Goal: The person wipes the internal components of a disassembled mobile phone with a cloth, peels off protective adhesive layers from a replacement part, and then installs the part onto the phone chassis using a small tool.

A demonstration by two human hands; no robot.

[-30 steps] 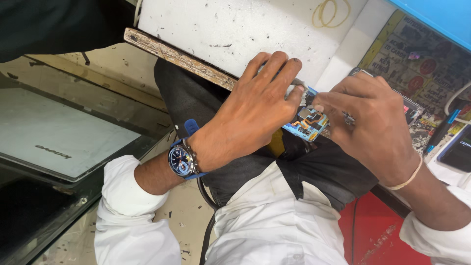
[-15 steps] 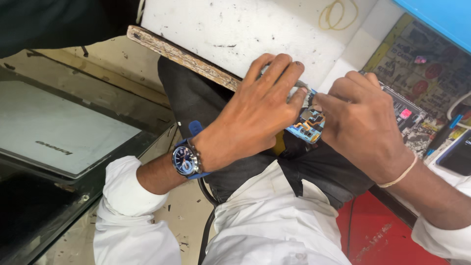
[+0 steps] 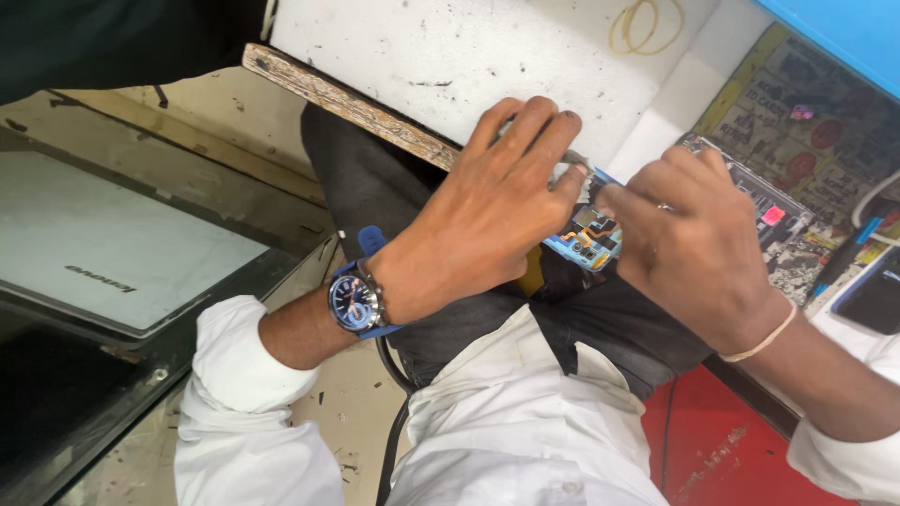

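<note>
Over lap, circuit board [image 3: 589,239] between both hands.

- Two hands of mine: my left hand [image 3: 478,225] and my right hand [image 3: 698,248], both on one opened phone [image 3: 586,234].
- One blue wristwatch [image 3: 354,302].
- One pale band [image 3: 761,342] on my right wrist.
- One closed grey laptop [image 3: 112,253].
- One white worktop [image 3: 469,47].
- Two rubber bands [image 3: 642,23], overlapping.

Electronics repair workshop: opened phone [image 3: 589,236], silver laptop [image 3: 112,262], scuffed workbench [image 3: 450,47].
</note>
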